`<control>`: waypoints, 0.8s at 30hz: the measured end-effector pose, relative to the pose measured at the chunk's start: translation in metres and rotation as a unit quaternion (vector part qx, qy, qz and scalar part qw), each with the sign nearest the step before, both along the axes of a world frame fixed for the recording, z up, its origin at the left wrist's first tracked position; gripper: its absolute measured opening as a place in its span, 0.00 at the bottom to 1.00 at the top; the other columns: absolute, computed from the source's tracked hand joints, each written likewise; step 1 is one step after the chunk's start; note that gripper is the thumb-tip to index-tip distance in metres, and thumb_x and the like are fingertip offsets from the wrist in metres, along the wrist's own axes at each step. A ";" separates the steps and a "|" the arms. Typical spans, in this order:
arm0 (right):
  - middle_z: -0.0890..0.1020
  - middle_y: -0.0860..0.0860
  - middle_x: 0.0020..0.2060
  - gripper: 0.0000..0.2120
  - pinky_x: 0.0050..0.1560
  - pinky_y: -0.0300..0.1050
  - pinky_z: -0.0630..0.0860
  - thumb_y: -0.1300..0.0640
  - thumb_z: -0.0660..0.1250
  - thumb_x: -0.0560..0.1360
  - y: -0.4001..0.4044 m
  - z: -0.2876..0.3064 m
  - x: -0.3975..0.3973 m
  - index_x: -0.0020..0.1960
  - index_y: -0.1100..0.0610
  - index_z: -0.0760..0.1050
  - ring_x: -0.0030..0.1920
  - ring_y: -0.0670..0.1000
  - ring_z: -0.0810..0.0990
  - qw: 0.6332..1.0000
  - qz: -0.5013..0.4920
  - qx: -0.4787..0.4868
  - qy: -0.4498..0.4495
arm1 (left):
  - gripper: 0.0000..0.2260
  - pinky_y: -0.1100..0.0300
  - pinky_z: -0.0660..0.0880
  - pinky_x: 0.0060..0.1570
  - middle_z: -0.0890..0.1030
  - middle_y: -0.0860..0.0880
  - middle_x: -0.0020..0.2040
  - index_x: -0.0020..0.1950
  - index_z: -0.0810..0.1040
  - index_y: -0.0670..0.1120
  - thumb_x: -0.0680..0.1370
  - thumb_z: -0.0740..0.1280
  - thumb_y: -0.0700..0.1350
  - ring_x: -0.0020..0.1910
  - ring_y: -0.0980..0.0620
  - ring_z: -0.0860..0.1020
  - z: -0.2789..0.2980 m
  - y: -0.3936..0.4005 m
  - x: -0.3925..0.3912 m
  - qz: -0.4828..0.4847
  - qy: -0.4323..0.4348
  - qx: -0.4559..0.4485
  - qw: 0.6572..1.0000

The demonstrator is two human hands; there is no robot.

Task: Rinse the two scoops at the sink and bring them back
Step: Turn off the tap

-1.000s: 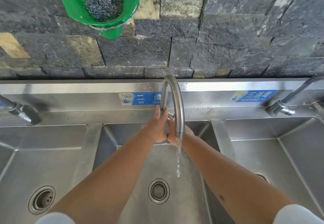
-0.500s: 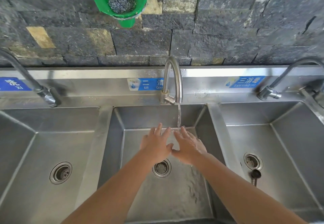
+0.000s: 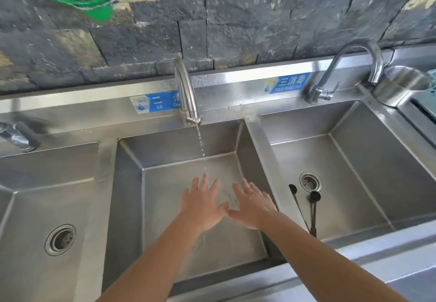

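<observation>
The left tap (image 3: 16,136) is blurred and edge-cropped.

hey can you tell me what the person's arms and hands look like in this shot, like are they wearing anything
Both forearms are bare from the frame's lower edge to the wrists: no sleeves show in this view. The left hand and right hand wear no gloves, and no rings, watch or bracelets are visible.

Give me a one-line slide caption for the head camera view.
Both open hands, left hand and right hand, spread over the middle basin; two scoops lie in the right basin.
</observation>
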State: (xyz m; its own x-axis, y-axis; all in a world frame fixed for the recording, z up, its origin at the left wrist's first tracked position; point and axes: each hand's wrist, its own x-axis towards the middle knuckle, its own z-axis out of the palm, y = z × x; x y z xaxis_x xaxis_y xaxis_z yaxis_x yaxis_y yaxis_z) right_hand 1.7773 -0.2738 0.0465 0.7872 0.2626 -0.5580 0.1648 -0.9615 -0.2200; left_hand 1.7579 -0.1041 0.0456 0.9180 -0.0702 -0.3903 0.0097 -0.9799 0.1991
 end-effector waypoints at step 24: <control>0.63 0.54 0.72 0.30 0.63 0.60 0.72 0.44 0.66 0.72 -0.300 -0.085 0.076 0.71 0.50 0.62 0.67 0.60 0.69 0.979 -0.173 -0.039 0.101 | 0.26 0.41 0.63 0.71 0.53 0.41 0.80 0.77 0.57 0.57 0.79 0.58 0.52 0.77 0.39 0.56 -0.108 -0.339 0.094 -0.130 0.128 -0.065 0.981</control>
